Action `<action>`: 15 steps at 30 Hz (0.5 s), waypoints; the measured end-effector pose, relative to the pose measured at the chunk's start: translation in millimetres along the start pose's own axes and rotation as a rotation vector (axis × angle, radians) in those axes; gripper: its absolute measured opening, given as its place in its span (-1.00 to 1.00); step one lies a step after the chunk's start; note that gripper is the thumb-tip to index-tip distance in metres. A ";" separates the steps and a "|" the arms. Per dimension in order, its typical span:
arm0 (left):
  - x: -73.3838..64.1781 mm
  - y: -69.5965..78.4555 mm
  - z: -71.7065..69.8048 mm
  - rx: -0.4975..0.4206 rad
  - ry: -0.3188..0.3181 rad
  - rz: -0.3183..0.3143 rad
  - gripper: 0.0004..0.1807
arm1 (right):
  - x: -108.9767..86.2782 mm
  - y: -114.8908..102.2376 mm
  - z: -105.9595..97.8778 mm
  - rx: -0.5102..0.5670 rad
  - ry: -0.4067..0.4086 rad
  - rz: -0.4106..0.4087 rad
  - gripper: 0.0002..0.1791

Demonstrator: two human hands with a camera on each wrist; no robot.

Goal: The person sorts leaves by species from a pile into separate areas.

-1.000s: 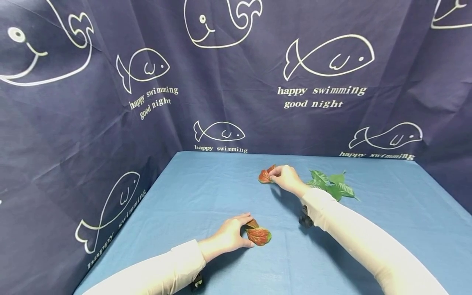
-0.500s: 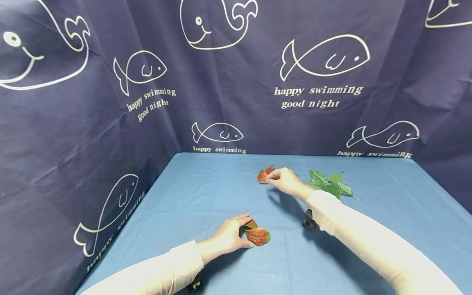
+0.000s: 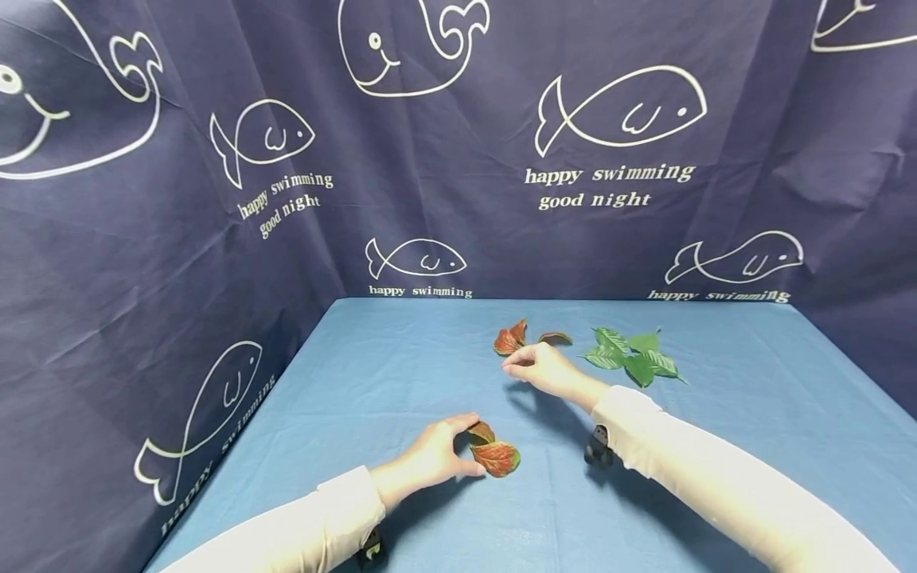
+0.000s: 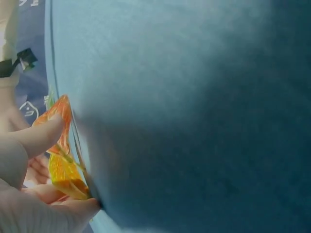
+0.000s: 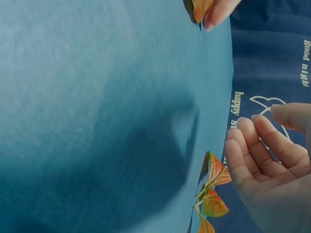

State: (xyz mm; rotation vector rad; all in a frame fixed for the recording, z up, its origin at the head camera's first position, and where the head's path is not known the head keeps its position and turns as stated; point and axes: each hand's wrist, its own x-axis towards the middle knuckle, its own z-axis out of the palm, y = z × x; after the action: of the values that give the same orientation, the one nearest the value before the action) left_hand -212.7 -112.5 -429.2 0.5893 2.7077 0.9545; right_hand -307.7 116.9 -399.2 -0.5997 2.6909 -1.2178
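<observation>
In the head view, my left hand rests low over the near middle of the table, thumb and fingers spread on either side of a pair of red leaves with green edges. The left wrist view shows its thumb overlapping an orange-red leaf and its fingertips beside a yellower leaf. My right hand hovers farther back, fingers loosely bent and nothing between them. Just behind it lie more red leaves, with one darker red leaf to their right.
A cluster of several green leaves lies at the back right of the blue tablecloth. Dark blue curtains with white fish drawings stand behind and to the left.
My right hand has let go of the red leaves and drawn back toward me, uncovering them and the darker leaf. The left hand stays by its leaves; the head view shifts slightly.
</observation>
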 end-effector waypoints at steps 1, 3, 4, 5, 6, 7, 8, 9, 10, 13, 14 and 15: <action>0.4 -0.5 -0.5 -0.004 0.002 -0.001 -0.17 | -1.3 -0.2 0.8 0.009 -0.007 -0.006 -0.71; 0.7 -0.8 -2.1 -0.021 0.006 0.004 -0.21 | -3.9 -0.2 2.1 0.025 -0.020 -0.015 -0.70; 1.0 -1.0 -3.1 -0.032 0.006 0.004 -0.23 | -5.2 0.0 2.6 0.031 -0.026 -0.021 -0.70; 1.4 -1.4 -4.1 -0.045 0.004 0.001 -0.25 | -6.7 0.0 2.8 0.039 -0.034 -0.027 -0.69; 1.9 -1.9 -5.1 -0.052 0.008 0.002 -0.28 | -8.2 0.1 2.8 0.045 -0.040 -0.035 -0.69; 2.4 -2.2 -6.3 -0.057 0.012 -0.001 -0.30 | -9.9 0.1 2.5 0.052 -0.046 -0.042 -0.69; 3.2 -2.4 -7.6 -0.061 0.021 0.000 -0.33 | -11.2 0.4 2.5 0.052 -0.050 -0.054 -0.69; 4.1 -2.8 -8.6 -0.065 0.030 -0.003 -0.35 | -12.6 0.5 2.4 0.054 -0.052 -0.062 -0.69; 5.1 -3.2 -9.4 -0.063 0.047 -0.004 -0.37 | -14.2 0.5 2.1 0.053 -0.057 -0.073 -0.69; 7.2 -3.6 -10.9 -0.071 0.131 -0.010 -0.44 | -19.0 0.3 2.6 0.049 -0.075 -0.112 -0.68; 7.6 -3.8 -10.9 -0.079 0.160 -0.014 -0.47 | -21.1 -0.3 3.4 0.049 -0.082 -0.127 -0.67; 7.9 -3.8 -11.0 -0.084 0.186 -0.025 -0.50 | -23.3 -1.0 4.5 0.057 -0.093 -0.138 -0.67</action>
State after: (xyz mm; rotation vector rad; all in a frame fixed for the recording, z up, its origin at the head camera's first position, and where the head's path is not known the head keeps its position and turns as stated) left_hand -224.5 -117.8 -423.6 0.4706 2.8109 1.1636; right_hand -284.9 122.7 -402.5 -0.8247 2.5663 -1.2611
